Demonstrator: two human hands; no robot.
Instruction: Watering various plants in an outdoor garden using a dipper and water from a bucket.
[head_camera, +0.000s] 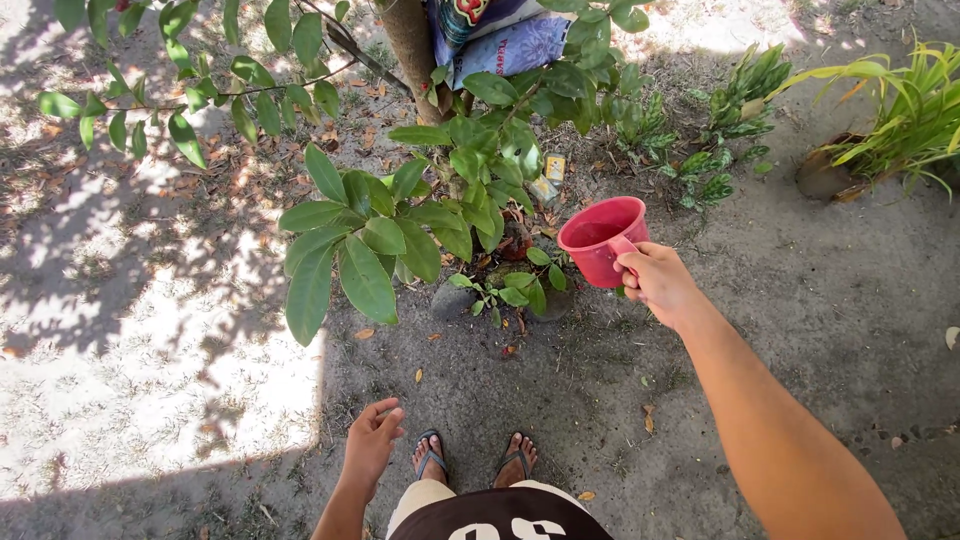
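Left hand hangs at seven o'clock, fingers loose, holding nothing. Right hand at two o'clock grips the handle of a red cup; contents unclear. Beyond, at twelve, a leafy shrub; a potted plant farther at two o'clock.

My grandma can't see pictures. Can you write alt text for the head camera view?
A person's right hand holds a red plastic cup by its handle over a small leafy green plant growing in sandy ground. Their empty left hand hangs open above their sandalled feet.
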